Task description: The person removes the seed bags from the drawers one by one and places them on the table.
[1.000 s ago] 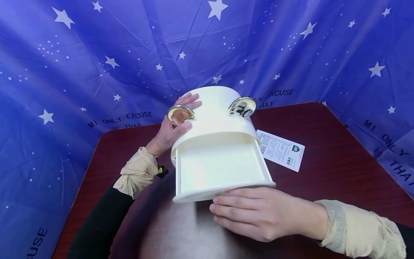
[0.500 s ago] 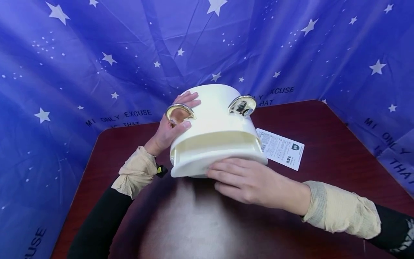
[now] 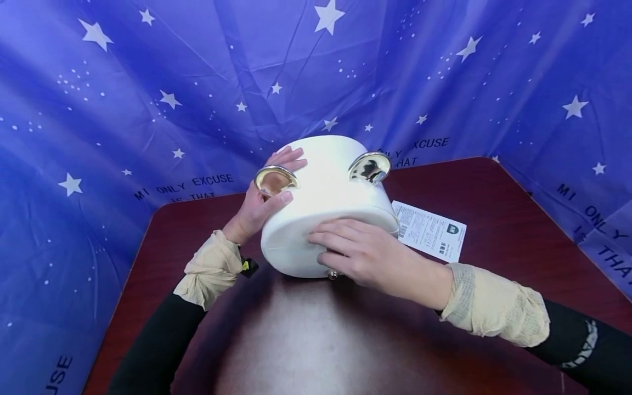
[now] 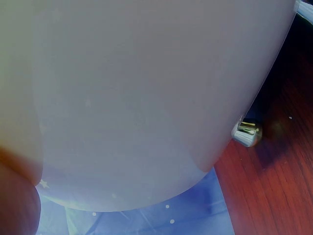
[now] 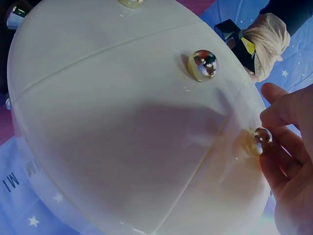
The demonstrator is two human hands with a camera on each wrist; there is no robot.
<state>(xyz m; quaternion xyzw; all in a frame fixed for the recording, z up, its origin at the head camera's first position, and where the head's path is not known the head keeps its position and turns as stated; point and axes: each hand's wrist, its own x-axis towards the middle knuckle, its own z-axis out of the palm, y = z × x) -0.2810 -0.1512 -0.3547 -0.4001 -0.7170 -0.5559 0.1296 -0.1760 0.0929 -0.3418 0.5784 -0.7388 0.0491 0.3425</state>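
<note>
A white rounded drawer box (image 3: 326,186) with two shiny gold ear-shaped discs stands on the table. My left hand (image 3: 269,186) rests on its upper left side, thumb and fingers either side of the left gold ear (image 3: 275,180). My right hand (image 3: 362,252) is at the drawer front (image 5: 146,137), its fingers around a drawer knob (image 5: 262,141) in the right wrist view. The drawer front sits flush with the body. Other round knobs (image 5: 203,66) stand out from the face. A low knob (image 3: 333,274) shows under my right hand.
A white printed card (image 3: 432,230) lies on the dark red table (image 3: 494,219), right of the box. A blue star-patterned curtain (image 3: 148,99) hangs behind and to the sides. A small black device (image 3: 249,266) is strapped at my left wrist.
My right hand has moved away from me, pushing the pulled-out drawer back into the box until its opening is covered. My left hand has stayed on the box.
</note>
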